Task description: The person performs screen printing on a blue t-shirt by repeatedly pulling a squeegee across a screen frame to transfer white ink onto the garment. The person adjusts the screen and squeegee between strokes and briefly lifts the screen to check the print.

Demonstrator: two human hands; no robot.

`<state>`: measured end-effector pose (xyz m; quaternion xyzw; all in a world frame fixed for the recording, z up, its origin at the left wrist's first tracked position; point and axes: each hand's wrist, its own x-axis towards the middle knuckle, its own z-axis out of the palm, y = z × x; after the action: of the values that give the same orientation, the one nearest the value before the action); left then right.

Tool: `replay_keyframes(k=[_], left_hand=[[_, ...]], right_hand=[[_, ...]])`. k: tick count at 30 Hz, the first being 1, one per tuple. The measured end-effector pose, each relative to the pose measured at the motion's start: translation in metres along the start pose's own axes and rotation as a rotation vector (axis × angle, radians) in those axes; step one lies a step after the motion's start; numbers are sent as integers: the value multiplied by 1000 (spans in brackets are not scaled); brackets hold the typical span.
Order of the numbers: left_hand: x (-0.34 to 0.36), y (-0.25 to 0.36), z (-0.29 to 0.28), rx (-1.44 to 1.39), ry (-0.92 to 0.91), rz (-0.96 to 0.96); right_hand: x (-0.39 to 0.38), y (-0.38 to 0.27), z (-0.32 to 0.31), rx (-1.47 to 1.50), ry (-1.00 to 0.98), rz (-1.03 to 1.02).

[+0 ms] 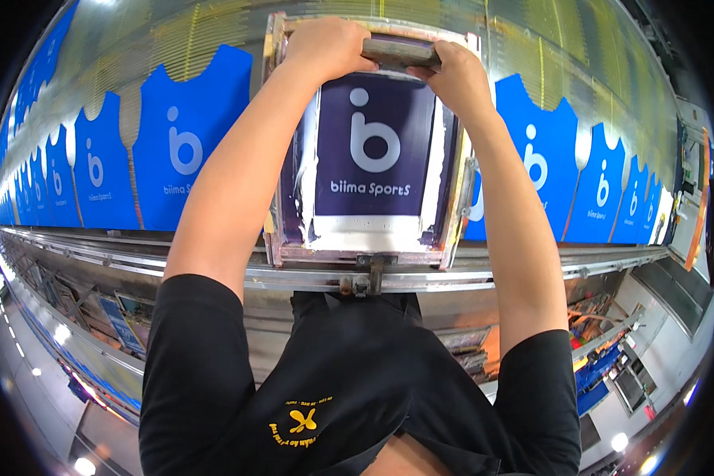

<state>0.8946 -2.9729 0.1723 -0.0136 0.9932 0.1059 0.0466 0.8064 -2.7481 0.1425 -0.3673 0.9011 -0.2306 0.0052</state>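
Note:
Both my arms reach forward over a screen-printing frame (317,257). At its far end my left hand (329,49) and my right hand (458,78) are closed on the two ends of a squeegee (401,53), which lies crosswise. The squeegee's blade edge is mostly hidden. Inside the frame is a dark mesh (337,159) with a light logo stencil in its middle. White ink (373,235) is pooled along the near end and smeared down both sides of the mesh.
Blue cut fabric pieces with white logos lie in a row left (155,143) and right (559,131) of the frame, on a long yellowish table (523,36). A metal rail (293,279) runs along the near edge, with a clamp (375,278) at the frame.

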Motion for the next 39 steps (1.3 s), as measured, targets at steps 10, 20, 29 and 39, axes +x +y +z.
replay_keyframes(k=[10, 20, 29, 39], left_hand=[[-224, 89, 47, -162, -51, 28], [-48, 14, -1, -79, -26, 13], [-88, 25, 39, -86, 18, -2], [-239, 112, 48, -164, -54, 5]], right_hand=[[-225, -79, -18, 66, -122, -20], [-45, -17, -23, -12, -22, -62], [-93, -20, 4, -65, -143, -39], [-253, -64, -32, 144, -122, -45]])
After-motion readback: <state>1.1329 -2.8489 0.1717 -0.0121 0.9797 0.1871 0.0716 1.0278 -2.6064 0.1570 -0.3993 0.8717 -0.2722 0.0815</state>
